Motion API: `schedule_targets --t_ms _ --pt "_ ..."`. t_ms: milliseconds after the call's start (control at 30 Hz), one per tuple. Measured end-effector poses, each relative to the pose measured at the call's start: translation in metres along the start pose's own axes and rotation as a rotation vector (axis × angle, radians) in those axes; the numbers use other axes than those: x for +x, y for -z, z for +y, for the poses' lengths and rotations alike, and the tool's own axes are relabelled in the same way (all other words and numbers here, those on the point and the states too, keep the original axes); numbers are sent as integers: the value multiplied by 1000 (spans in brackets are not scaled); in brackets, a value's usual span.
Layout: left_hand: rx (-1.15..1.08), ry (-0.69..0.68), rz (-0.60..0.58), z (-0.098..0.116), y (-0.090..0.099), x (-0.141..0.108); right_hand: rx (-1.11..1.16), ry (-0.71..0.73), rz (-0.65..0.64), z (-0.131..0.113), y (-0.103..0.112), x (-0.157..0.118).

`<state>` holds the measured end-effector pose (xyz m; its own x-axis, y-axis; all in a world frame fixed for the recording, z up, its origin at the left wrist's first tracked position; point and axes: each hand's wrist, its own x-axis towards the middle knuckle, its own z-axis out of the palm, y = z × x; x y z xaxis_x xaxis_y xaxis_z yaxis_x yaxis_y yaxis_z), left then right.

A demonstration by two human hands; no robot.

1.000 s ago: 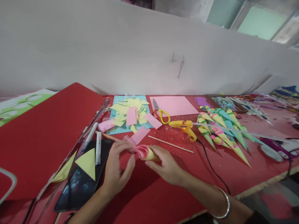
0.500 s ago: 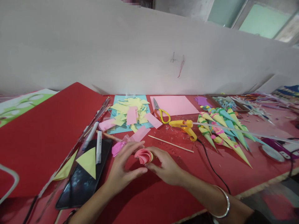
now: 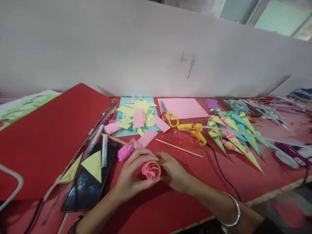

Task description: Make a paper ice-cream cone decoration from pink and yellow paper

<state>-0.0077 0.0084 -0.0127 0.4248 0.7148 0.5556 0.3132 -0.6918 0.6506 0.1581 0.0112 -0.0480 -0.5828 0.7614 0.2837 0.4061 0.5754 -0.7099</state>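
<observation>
Tabletop, curled fingers around pink roll

Open red tabletop between forearms; beyond right hand, stick, glue gun obstruct.

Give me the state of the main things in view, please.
Pink paper roll: coiled, held
Left hand: curved around the roll
Right hand: beside the roll, fingers partly hidden
Glue gun: on its side, heating unclear
Scissors: lying down, blade opening unclear
Phone: screen dark, partly covered
Cones: decorated, piled
Pink sheet: flat
</observation>
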Motion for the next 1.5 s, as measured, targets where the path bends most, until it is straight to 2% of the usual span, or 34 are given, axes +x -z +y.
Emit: schedule_targets --t_ms 133,333,533,633,867,1100,1267,1500 --pt "-147 16 -123 6 -6 3 13 34 -36 2 -5 -3" --pt "-285 101 -153 11 -7 5 80 72 -89 0 -7 -5" --pt "-409 144 -215 12 -6 5 286 -3 -105 -7 -10 -6" --pt "-447 162 -244 13 -6 5 316 0 -85 -6 -13 -7" --pt "-503 186 -234 13 -9 3 366 0 -63 -5 -12 -4" --pt "-572 240 -175 8 -5 1 387 11 -80 -8 -8 -1" --pt "-493 231 -210 1 -4 -2 285 15 -94 -6 -7 -1" --pt "-121 177 -156 -7 -3 -2 264 2 13 -10 -5 3"
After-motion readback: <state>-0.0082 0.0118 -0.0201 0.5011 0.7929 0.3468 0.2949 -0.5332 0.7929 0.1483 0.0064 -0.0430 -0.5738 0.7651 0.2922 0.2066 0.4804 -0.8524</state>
